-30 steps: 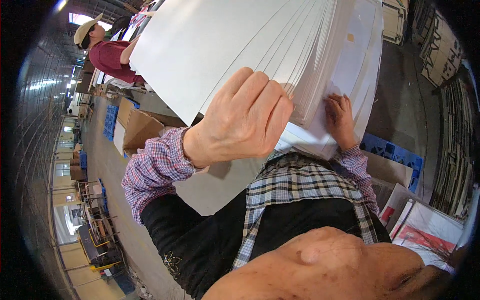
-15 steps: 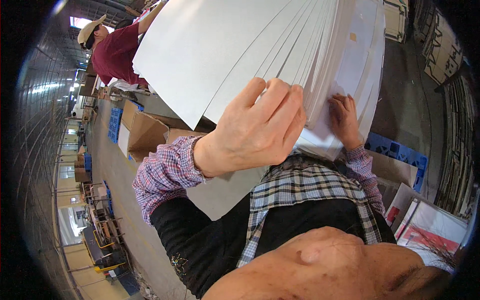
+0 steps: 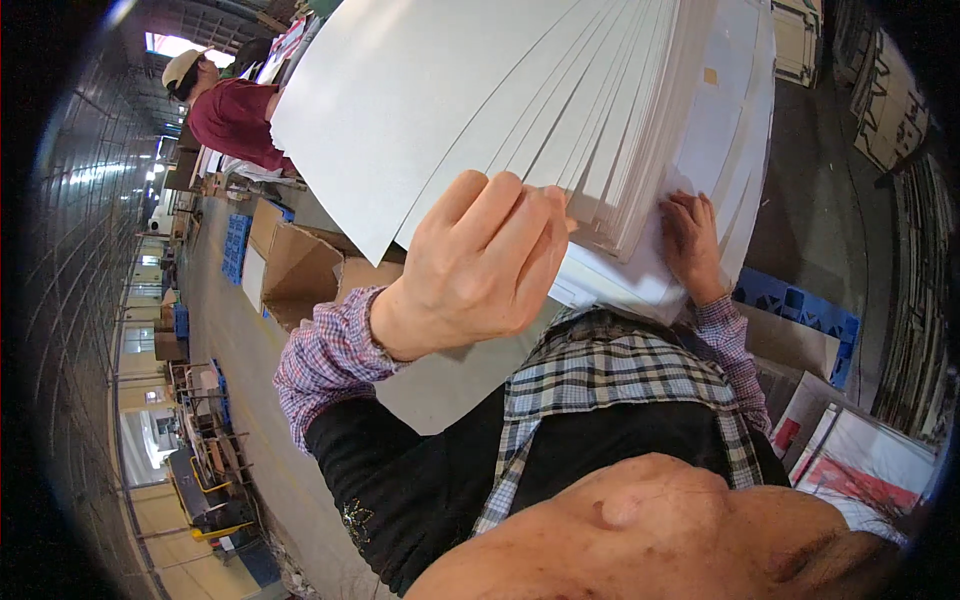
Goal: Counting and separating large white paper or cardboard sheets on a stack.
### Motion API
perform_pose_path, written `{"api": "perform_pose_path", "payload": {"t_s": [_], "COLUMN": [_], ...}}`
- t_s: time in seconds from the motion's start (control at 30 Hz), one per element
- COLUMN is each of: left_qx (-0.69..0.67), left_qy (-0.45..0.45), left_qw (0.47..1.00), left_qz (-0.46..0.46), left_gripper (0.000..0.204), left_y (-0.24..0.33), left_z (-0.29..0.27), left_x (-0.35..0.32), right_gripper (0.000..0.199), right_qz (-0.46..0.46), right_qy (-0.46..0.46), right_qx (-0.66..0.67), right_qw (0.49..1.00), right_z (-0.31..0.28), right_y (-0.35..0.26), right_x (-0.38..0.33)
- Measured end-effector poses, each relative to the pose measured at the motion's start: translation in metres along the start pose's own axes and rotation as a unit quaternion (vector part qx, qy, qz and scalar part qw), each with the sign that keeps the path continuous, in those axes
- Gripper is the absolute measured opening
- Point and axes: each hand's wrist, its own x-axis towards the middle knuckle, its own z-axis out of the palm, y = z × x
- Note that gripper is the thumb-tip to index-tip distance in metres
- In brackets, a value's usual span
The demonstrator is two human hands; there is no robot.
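Lifted and fanned: a thick stack of large white sheets, filling the upper middle of the view, its near edges splayed like a half-open book. Left hand curled over the stack's lower edge, fingers wrapped round a bundle of raised sheets and clenched on them. Right hand just right of that, palm down, fingers spread flat on the lower sheets, pressing rather than gripping.

Little free room round the stack. Directly below it, a plaid shirt front, nearly touching the bottom sheets. Left of the stack and slightly beneath, open brown cardboard boxes, close by. Beyond the stack's upper left corner, another person in a dark red top and pale cap, bent over a bench. Right of the stack, dark floor with a blue pallet, and printed red-and-white boards lower down.

Sheets plain, matte, unmarked, corners crisp, edges thin and evenly stepped.
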Motion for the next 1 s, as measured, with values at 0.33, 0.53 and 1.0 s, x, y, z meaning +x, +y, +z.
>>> {"api": "perform_pose_path", "payload": {"t_s": [0.33,0.53,1.0], "left_qx": [0.039,0.027,-0.036], "left_qy": [0.022,0.070,-0.042], "left_qw": [0.999,0.997,0.995], "left_qz": [-0.004,-0.024,-0.084], "left_gripper": [0.025,0.022,0.041], "left_y": [0.000,-0.001,-0.002], "left_z": [0.009,0.011,-0.015], "left_x": [-0.005,-0.012,-0.019], "right_gripper": [0.038,0.041,0.039], "right_qz": [0.005,0.002,-0.005], "right_qy": [-0.005,-0.004,0.000], "right_qx": [0.003,0.000,-0.009], "right_qw": [1.000,1.000,1.000], "right_z": [-0.004,-0.005,0.000], "right_y": [-0.005,-0.005,0.000], "right_x": [0.000,0.003,0.000]}}
